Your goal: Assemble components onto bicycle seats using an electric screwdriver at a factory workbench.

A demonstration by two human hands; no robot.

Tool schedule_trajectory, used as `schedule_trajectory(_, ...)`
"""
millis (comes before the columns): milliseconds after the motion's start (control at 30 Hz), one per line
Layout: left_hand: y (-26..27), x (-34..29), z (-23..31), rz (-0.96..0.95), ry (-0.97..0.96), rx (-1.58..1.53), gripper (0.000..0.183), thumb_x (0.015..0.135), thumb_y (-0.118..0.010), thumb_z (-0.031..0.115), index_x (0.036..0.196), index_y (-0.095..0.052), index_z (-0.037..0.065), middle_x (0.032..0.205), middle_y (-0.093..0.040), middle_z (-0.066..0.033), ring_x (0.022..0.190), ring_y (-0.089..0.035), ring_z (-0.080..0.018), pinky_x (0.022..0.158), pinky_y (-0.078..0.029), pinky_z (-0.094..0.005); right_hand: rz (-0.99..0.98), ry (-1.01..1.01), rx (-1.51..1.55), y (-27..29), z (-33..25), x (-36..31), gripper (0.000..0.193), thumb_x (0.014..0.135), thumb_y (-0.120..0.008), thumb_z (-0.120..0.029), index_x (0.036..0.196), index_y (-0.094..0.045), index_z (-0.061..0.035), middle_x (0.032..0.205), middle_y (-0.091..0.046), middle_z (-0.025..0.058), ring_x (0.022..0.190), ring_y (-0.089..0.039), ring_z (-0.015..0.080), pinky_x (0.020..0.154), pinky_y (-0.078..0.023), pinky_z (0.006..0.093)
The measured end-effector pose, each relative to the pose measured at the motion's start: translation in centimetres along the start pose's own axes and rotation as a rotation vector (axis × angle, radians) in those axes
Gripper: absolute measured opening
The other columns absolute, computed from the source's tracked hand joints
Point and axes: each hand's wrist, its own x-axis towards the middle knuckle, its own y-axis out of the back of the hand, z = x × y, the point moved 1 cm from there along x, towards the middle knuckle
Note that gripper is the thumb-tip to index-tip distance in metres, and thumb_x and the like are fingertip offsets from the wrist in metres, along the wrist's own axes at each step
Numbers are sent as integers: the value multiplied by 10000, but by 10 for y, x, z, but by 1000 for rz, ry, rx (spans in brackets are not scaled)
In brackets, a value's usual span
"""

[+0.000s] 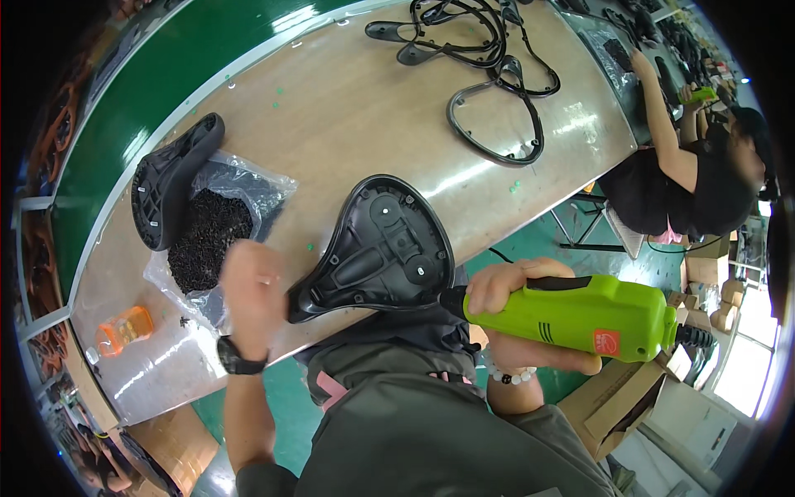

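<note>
My right hand (513, 298) is wrapped round a lime-green electric screwdriver (604, 311), which lies level and points left. Its black tip end meets the near right edge of a black bicycle saddle (373, 265), which rests underside up by the table's near edge. Blurred by motion, my left hand (252, 286) is between the saddle's narrow nose and an open clear plastic bag of small black screws (207, 240); its fingers cannot be made out. A second black saddle part (170, 182) leans at the bag's far left side.
Several black saddle-shaped frames (497, 124) lie at the table's far side. An orange bottle (124, 331) lies at the left, inside the table's pale rim. A co-worker (696, 166) sits at the far right, also with a green tool. Cardboard boxes (613, 406) stand at the lower right.
</note>
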Motion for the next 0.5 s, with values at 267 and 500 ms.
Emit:
schedule_trajectory(267,-71,18,48,-398,-353,-246,217,707,-829,174,754,-648,65,792,-619,-45,715,-589,-238,617,-481,-354,80,11,65,13,6,-6,1101,649,-355,-1008,1178,-515,-56,747,-573,109,567,-550,251,526,-435,377)
schedule_trajectory(500,-68,24,49,-434,-333,-173,182,727,-808,127,813,-661,63,851,-630,-46,766,-599,-249,641,-493,-363,-44,13,-44,7,9,-11,1055,655,-460,-970,1179,-520,-57,741,-580,111,562,-556,261,556,-470,386)
